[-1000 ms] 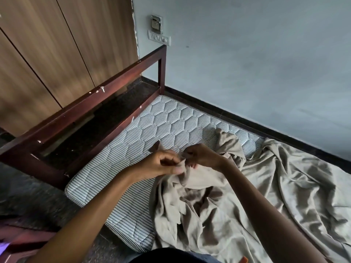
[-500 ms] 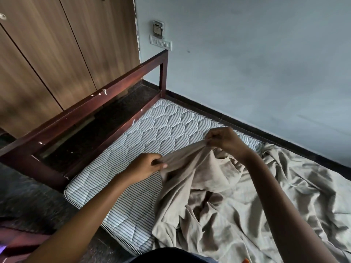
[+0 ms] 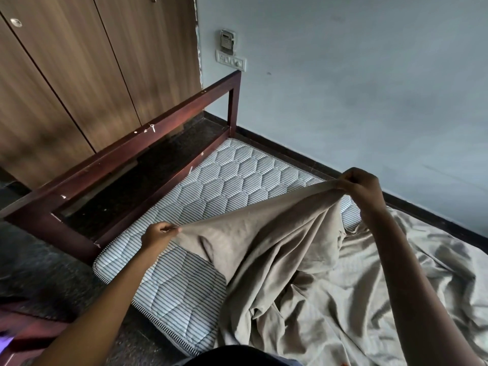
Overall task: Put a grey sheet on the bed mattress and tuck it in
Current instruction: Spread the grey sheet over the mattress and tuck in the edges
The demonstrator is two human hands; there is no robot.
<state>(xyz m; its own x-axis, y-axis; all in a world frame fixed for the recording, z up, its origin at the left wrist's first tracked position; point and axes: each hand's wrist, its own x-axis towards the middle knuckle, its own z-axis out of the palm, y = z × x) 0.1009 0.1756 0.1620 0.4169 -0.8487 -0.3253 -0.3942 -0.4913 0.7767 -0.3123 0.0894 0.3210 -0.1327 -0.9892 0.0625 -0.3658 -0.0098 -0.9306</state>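
Note:
The grey sheet [image 3: 298, 265] lies crumpled over the right part of the striped, hexagon-quilted mattress [image 3: 237, 178]. One edge of it is lifted and stretched taut between my hands. My left hand [image 3: 158, 235] pinches the edge near the mattress's near left side. My right hand [image 3: 360, 182] grips the same edge higher up, near the wall side. The left end of the mattress is bare.
A dark wooden bed frame rail [image 3: 137, 146] runs along the mattress's left end, with dark floor [image 3: 39, 265] beyond it. Wooden wardrobe doors [image 3: 79, 75] stand behind. A blue wall [image 3: 369, 88] with a switch plate [image 3: 231, 60] borders the far side.
My hands have moved apart, the right one up and toward the wall, the left one staying low. The bunched sheet edge is now spread and pulled taut between them.

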